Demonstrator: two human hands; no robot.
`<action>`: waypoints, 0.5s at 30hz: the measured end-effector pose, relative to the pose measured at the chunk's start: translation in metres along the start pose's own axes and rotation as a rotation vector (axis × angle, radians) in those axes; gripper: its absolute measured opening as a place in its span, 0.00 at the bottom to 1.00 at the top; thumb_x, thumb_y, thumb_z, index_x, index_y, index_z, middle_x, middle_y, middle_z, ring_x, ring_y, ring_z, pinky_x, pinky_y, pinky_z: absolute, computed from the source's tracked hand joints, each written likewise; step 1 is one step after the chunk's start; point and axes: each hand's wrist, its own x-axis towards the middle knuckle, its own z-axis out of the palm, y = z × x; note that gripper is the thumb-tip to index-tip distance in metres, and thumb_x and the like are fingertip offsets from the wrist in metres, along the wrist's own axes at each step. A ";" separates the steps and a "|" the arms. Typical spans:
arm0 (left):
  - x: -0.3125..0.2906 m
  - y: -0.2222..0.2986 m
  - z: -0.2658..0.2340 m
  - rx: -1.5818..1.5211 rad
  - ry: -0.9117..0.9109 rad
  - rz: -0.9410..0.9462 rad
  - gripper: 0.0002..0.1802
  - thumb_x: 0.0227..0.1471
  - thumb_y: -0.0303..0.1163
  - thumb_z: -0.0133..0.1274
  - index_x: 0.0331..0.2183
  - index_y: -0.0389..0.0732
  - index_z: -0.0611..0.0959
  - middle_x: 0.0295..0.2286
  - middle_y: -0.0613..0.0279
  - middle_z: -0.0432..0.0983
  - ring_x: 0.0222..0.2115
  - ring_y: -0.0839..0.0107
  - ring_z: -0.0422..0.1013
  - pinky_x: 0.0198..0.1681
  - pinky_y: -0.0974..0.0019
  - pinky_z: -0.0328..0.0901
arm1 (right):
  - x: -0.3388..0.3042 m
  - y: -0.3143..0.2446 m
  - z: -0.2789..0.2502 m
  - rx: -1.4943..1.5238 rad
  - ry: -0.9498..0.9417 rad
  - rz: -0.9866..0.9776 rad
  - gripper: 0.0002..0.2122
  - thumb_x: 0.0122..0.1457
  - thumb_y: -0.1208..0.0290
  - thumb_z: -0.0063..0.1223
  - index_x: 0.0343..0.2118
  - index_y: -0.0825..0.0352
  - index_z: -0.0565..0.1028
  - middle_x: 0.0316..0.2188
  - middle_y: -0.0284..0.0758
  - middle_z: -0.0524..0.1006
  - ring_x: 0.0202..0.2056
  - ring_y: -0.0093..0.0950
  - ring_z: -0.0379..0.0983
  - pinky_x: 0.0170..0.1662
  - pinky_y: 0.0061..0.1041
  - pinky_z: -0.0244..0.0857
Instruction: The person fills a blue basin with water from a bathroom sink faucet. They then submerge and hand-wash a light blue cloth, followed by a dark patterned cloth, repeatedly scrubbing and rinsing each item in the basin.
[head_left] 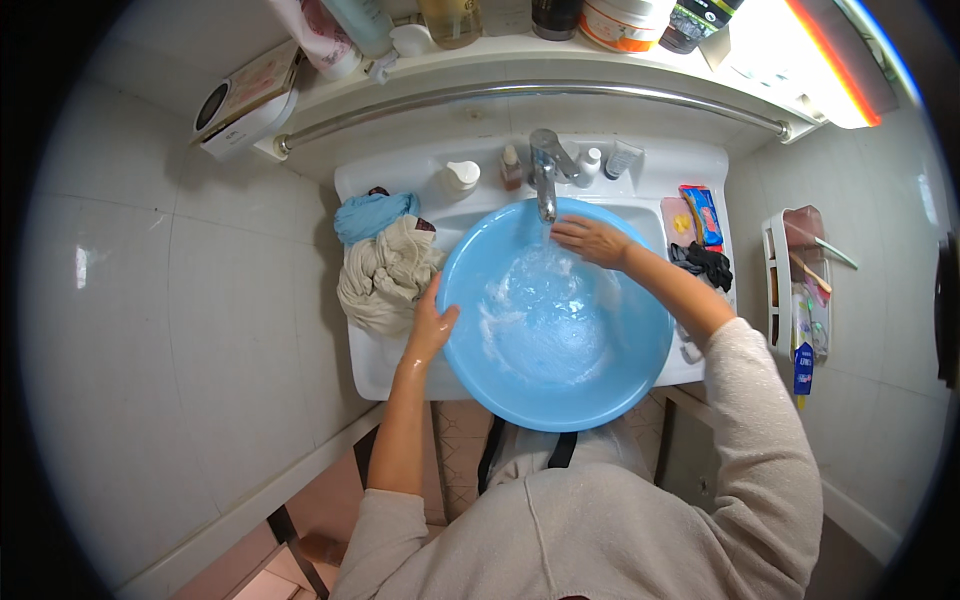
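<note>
A round light-blue plastic basin (556, 414) rests over the white sink (375, 378), holding water with some white foam. My left hand (430, 325) grips its left rim, fingers outside and thumb over the edge. Water runs from the chrome faucet (546, 180) into the basin. Just under the spout, my right hand (592, 242) lies palm down with its fingers stretched toward the stream, holding nothing. Close to my left hand is a heap of beige cloth (385, 280), with a blue cloth (375, 217) behind it.
Behind the basin stand a white pump bottle (461, 178) and several small containers. A blue-and-red packet (702, 217) and dark cloth (708, 264) lie at the sink's right. Above run a metal rail (530, 89) and a shelf of toiletries. A wall holder (775, 285) is at right.
</note>
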 end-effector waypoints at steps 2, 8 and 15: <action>0.000 -0.007 -0.004 -0.009 0.011 -0.012 0.35 0.43 0.19 0.48 0.54 0.28 0.57 0.49 0.49 0.62 0.47 0.66 0.62 0.49 0.68 0.58 | -0.041 -0.020 0.001 0.029 -0.132 0.051 0.26 0.53 0.59 0.41 0.54 0.67 0.60 0.60 0.34 0.52 0.62 0.28 0.42 0.64 0.33 0.30; 0.006 -0.017 0.003 -0.009 0.041 0.036 0.35 0.42 0.20 0.48 0.54 0.30 0.57 0.48 0.49 0.62 0.47 0.66 0.63 0.49 0.68 0.59 | -0.088 -0.065 -0.023 0.724 -0.212 0.411 0.21 0.52 0.67 0.46 0.48 0.68 0.66 0.50 0.43 0.64 0.52 0.39 0.60 0.54 0.34 0.55; -0.007 -0.001 -0.005 -0.075 0.094 -0.086 0.34 0.41 0.20 0.47 0.53 0.31 0.60 0.45 0.51 0.66 0.43 0.67 0.65 0.46 0.68 0.61 | -0.111 -0.080 -0.002 1.260 0.187 1.249 0.22 0.54 0.69 0.46 0.52 0.69 0.61 0.44 0.50 0.68 0.44 0.47 0.67 0.46 0.38 0.61</action>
